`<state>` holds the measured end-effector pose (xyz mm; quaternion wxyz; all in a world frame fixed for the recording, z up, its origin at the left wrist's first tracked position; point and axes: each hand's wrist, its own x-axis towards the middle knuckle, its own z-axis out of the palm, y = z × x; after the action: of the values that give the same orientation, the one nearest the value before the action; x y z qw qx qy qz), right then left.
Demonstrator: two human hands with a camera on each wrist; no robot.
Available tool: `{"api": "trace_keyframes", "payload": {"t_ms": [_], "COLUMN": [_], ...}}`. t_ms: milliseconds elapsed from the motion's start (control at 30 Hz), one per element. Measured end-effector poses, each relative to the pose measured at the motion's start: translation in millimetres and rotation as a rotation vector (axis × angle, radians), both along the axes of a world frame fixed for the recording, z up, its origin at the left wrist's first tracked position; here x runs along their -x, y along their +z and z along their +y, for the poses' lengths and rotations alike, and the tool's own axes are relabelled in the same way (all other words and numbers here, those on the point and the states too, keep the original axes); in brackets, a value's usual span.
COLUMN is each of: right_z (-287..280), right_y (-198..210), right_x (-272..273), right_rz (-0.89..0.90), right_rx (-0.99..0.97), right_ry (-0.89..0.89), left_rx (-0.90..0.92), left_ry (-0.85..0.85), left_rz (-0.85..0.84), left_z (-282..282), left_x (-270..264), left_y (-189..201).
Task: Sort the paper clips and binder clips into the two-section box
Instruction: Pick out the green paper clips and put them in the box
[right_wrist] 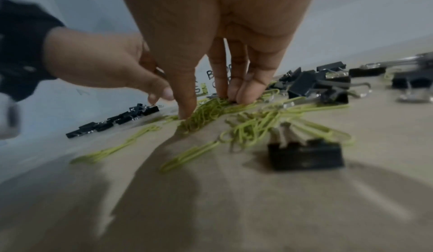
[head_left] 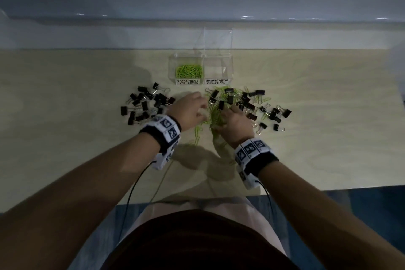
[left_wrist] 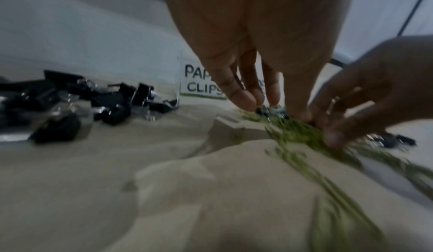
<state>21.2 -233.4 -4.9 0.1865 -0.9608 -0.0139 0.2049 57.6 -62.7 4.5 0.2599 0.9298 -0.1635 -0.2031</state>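
A clear two-section box [head_left: 228, 66] stands at the back. Its PAPER CLIPS side holds green paper clips [head_left: 189, 70]; the BINDER CLIPS side [head_left: 218, 68] looks empty. In front of it lies a mixed pile of green paper clips [right_wrist: 257, 126] and black binder clips [head_left: 247, 103]. My right hand [head_left: 225, 113] pinches a bunch of paper clips [right_wrist: 206, 113] between thumb and fingers [right_wrist: 243, 93]. My left hand [head_left: 202, 109] reaches in from the left, its fingers [left_wrist: 243, 98] pointing down to the pile's edge and holding nothing that I can see.
A separate heap of black binder clips [head_left: 146, 103] lies left of my left hand. One binder clip [right_wrist: 304, 156] sits near my right wrist. Loose paper clips [head_left: 198, 131] trail toward me. The table's near edge [head_left: 306, 189] is close to my body.
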Motion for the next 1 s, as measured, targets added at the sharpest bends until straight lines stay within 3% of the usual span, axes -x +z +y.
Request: {"api": "trace_keyframes", "payload": {"t_ms": [100,333,467,567,733,833,1000], "right_z": [3,-1,-16,-27,-35,-25,14], "right_y": [-7,-11,-10,-8,7,30,57], "right_x": [3,12,16,16,8,-13,-75], "right_rz": [-0.009,-0.172,-0.14,-0.085,0.036,0.101,0.005], "right_rx": [-0.025,-0.197,-0.2,-0.257,-0.53,-0.663,-0.775], "right_ry": [-0.023,0.076,0.054,-0.082,-0.435,-0.492,-0.476], "left_rx": [-0.073,-0.024,-0.011,-0.079,-0.126,0.013,0.307], "left_ry": [-0.052,-0.008,-0.062,-0.164,-0.226,-0.083,0.308], "left_rz": [0.055,0.006,-0.013,-0.065,-0.078,-0.033,-0.003], "left_z": [-6,-18,-16,-13,-1,9,23], "left_x": [18,19,20,23,25,21,-4], "left_y": [-14,-23,-21,-19,-15,-8,20]}}
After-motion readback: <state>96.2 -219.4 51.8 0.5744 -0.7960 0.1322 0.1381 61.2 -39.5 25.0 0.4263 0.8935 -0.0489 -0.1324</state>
